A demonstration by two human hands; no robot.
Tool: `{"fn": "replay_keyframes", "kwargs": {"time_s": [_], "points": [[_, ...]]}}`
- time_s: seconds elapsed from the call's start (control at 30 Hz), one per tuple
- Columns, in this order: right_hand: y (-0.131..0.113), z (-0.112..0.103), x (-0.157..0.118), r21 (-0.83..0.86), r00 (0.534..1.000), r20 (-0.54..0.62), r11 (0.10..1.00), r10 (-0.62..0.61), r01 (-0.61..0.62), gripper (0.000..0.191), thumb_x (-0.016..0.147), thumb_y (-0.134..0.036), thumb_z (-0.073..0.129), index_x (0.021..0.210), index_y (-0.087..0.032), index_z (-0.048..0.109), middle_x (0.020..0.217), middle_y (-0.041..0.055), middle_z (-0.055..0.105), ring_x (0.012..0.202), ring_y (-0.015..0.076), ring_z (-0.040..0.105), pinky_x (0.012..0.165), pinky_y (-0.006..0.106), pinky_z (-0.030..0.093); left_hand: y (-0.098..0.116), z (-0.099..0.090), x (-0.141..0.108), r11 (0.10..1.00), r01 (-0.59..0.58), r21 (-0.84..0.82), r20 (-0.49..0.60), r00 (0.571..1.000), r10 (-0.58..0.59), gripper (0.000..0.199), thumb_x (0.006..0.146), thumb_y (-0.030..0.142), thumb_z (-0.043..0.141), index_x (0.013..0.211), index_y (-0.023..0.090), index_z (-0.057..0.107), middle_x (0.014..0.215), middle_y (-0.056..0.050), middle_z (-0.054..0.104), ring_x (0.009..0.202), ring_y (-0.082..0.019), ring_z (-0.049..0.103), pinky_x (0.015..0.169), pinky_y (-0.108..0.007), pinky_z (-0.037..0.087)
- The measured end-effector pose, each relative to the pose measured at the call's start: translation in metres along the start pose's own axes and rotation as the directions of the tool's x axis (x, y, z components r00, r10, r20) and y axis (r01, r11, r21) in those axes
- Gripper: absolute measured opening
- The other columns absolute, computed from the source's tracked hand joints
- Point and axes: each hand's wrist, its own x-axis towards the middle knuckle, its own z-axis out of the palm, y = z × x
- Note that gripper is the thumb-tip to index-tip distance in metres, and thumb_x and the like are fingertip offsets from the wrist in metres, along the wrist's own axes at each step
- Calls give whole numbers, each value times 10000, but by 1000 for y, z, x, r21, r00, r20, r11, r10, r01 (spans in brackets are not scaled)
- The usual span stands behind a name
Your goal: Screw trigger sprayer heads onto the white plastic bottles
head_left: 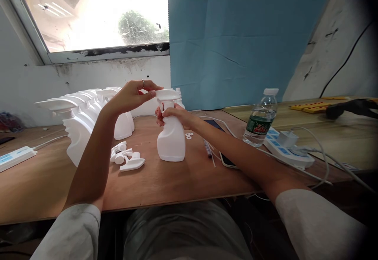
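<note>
A white spray bottle (pixel 171 142) stands upright on the wooden table in front of me. Its neck is in my right hand (pixel 177 116), with the fingers wrapped round just below the trigger sprayer head (pixel 167 94). From the other side my left hand (pixel 136 94), with a ring on one finger, pinches the left end of that head between thumb and fingers. Several loose white sprayer heads (pixel 132 164) lie on the table below my left hand. Small white rings (pixel 188 135) rest to the right of the bottle.
Rows of white spray bottles (pixel 77 134) with heads on stand at the left, partly behind my left forearm. A clear water bottle (pixel 260 118), a power strip (pixel 288 149) with cables, a phone (pixel 228 160) and a pen (pixel 207 148) are at the right. Another power strip (pixel 17 158) lies far left.
</note>
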Motion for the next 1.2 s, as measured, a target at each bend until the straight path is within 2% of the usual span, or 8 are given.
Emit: {"fn": "replay_keyframes", "kwargs": {"time_s": [0.17,0.3,0.43,0.6,0.7,0.77,0.93,1.2], "points": [[1,6,-1,-9,997,-63,999,-42,42,256,723,-200,636,974,-167,604,956,49,616,754,160,624,602,270,509,-4,-2,-2,996,-26,90,-32,999,29,286,912,310,550,1120,189,705,1072,-74,707,930,-165,636,829,-310,508],[1,4,1,-116,993,-112,993,-33,20,114,730,-228,619,807,-150,589,834,50,619,692,152,595,606,279,512,-2,-6,-4,984,-65,169,-12,998,68,306,923,296,514,1156,224,700,1074,-60,701,926,-165,628,818,-305,497],[9,5,7,-233,985,-144,971,-95,60,252,760,-300,635,973,-167,615,930,45,623,764,159,595,646,280,513,3,-11,-6,959,-19,281,-11,1000,23,273,907,355,550,1088,245,723,1001,-40,709,877,-170,632,789,-293,490],[48,3,8,-677,960,-232,735,-158,-42,607,703,-452,770,1210,-197,555,1133,75,637,1031,248,602,861,378,493,-12,-21,-10,885,144,442,-108,988,-107,244,881,375,592,1028,231,725,917,-51,697,804,-187,618,768,-313,469],[80,-3,2,-766,957,-281,617,-67,-181,719,676,-487,791,1268,-197,503,1169,99,644,1036,278,614,847,410,496,-30,-26,-11,832,253,494,-159,967,-200,246,887,387,575,1026,237,714,930,-51,686,809,-196,607,782,-331,457],[99,-5,-1,-773,954,-298,592,-21,-229,668,707,-465,774,1250,-191,497,1143,97,655,956,257,639,818,401,504,-42,-28,-11,812,303,499,-177,953,-247,252,887,383,569,1046,241,703,945,-52,682,830,-203,604,798,-342,454],[129,-5,18,-673,939,-323,668,120,-317,458,794,-393,702,1144,-167,513,950,56,679,575,153,608,599,318,500,-55,-30,-10,790,327,518,-202,945,-258,263,876,342,568,1083,223,679,1040,-82,660,929,-228,594,856,-365,455],[164,16,80,-706,927,-369,629,66,-326,369,768,-381,754,942,-184,494,883,37,647,793,193,613,669,285,478,-33,-38,-13,852,210,480,-291,954,-71,294,897,381,547,1105,209,662,1111,-86,643,1018,-228,563,946,-353,443]]}}
